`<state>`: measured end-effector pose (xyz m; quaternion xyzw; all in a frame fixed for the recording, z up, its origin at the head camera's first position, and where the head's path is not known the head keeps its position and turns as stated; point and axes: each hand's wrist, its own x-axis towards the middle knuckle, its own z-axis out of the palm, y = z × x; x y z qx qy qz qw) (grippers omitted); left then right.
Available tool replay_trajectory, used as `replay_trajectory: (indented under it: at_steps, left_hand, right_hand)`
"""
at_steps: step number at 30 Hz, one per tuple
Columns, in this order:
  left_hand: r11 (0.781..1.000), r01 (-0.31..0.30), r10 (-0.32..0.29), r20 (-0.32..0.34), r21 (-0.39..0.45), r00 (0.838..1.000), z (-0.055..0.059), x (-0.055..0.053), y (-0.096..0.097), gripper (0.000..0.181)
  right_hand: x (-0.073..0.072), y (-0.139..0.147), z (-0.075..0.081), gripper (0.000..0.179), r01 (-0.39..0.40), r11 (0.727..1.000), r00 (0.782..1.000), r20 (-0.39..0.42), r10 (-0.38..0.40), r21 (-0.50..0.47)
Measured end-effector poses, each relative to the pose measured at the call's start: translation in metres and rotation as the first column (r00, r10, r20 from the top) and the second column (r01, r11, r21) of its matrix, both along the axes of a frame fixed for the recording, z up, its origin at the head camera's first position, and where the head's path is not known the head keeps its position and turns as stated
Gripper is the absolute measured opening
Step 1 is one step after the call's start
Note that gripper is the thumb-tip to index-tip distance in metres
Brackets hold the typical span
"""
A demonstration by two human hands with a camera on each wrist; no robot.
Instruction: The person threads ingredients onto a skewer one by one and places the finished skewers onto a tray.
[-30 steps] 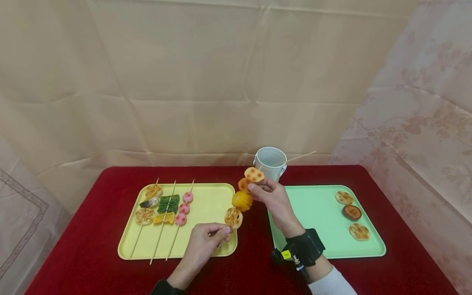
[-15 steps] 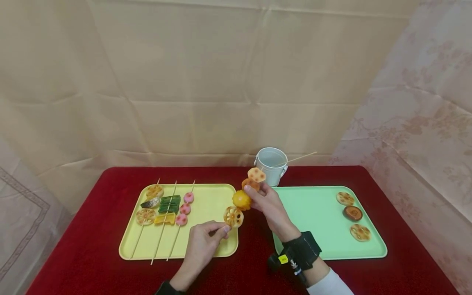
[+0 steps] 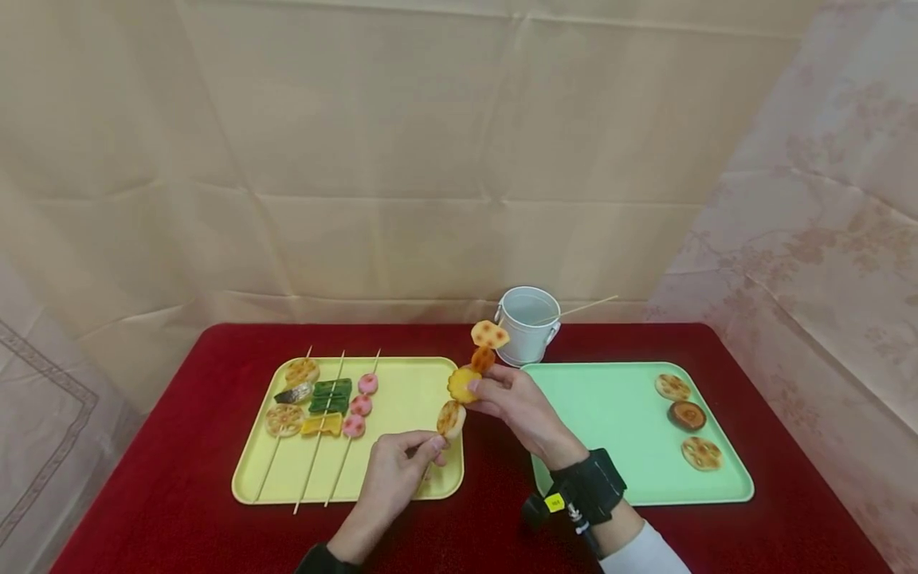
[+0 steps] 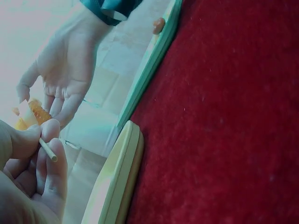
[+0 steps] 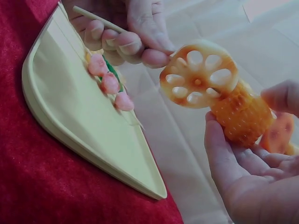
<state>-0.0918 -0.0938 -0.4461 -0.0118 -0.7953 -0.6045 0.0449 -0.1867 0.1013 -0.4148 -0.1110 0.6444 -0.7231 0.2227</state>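
Observation:
Over the gap between the two trays, both hands hold one loaded skewer at a slant. My left hand (image 3: 402, 470) pinches its wooden stick (image 5: 100, 19) between thumb and fingers, right below a browned lotus root slice (image 5: 202, 70). Higher up, my right hand (image 3: 523, 410) pinches the yellow corn piece (image 5: 243, 116) with thumb and fingers. Beyond the corn come an orange slice (image 3: 483, 359) and a pale, brown-spotted slice (image 3: 490, 334) at the top. The right wrist view shows the lotus slice's holed face; fingers cover part of the corn.
The yellow tray (image 3: 405, 383) on the left bears three skewers, one with pink balls (image 3: 361, 405). On the right, the mint-green tray (image 3: 595, 430) has two lotus slices and a mushroom (image 3: 686, 415). Behind stands a pail (image 3: 527, 339) with a thin stick (image 3: 595, 303) leaning out.
My right hand has shifted down the skewer from the orange slice to the corn. The food pieces have turned, the lotus slice now more edge-on in the head view. My left hand stays put.

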Motion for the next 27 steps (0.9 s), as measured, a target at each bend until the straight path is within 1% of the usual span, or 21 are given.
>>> replay_trajectory:
  at_steps: [3, 5, 8, 11, 14, 17, 19, 21, 24, 27]
  left_hand:
    - [1.000, 0.000, -0.001, 0.017, 0.012, 1.000, 0.000, 0.000, 0.000, 0.011]
    - [1.000, -0.007, 0.007, 0.010, 0.005, 1.000, 0.000, 0.000, 0.000, 0.010]
    - [1.000, -0.022, 0.021, -0.015, -0.018, 1.000, -0.002, 0.000, 0.000, 0.010]
    - [0.999, -0.030, 0.028, -0.047, -0.044, 0.999, -0.004, 0.000, 0.000, 0.008]
    - [0.994, -0.050, 0.040, -0.102, -0.101, 0.994, -0.005, 0.000, 0.001, 0.005]
    - [0.980, -0.093, 0.059, -0.186, -0.178, 0.981, -0.006, 0.000, 0.001, 0.006]
    - [0.966, -0.126, 0.070, -0.240, -0.224, 0.968, -0.006, 0.000, 0.002, 0.007]
    - [0.956, -0.150, 0.074, -0.286, -0.251, 0.955, -0.006, 0.000, 0.002, 0.007]
    - [0.947, -0.168, 0.074, -0.325, -0.273, 0.943, -0.006, 0.000, 0.002, 0.007]
    - [0.941, -0.176, 0.070, -0.341, -0.289, 0.937, -0.006, 0.001, 0.004, 0.007]
  right_hand:
    - [-0.001, -0.001, -0.001, 0.048, -0.015, 1.000, 1.000, 0.006, 0.015, -0.005]
    - [-0.001, -0.002, -0.001, 0.050, -0.006, 1.000, 1.000, 0.012, 0.006, -0.006]
    - [-0.002, -0.002, -0.002, 0.055, 0.065, 0.998, 0.998, 0.025, -0.065, -0.014]
    - [-0.003, -0.002, -0.004, 0.055, 0.151, 0.988, 0.988, 0.035, -0.150, -0.043]
    - [-0.002, -0.002, -0.004, 0.052, 0.192, 0.978, 0.981, 0.040, -0.190, -0.082]
    - [0.000, -0.002, -0.002, 0.050, 0.198, 0.973, 0.980, 0.052, -0.193, -0.121]
    - [0.001, -0.004, -0.001, 0.050, 0.199, 0.970, 0.980, 0.055, -0.193, -0.137]
    - [0.002, -0.005, 0.000, 0.051, 0.209, 0.967, 0.977, 0.059, -0.203, -0.142]
    - [0.003, -0.008, 0.000, 0.053, 0.244, 0.962, 0.970, 0.054, -0.239, -0.121]
    - [0.003, -0.010, -0.001, 0.055, 0.294, 0.952, 0.956, 0.034, -0.292, -0.089]
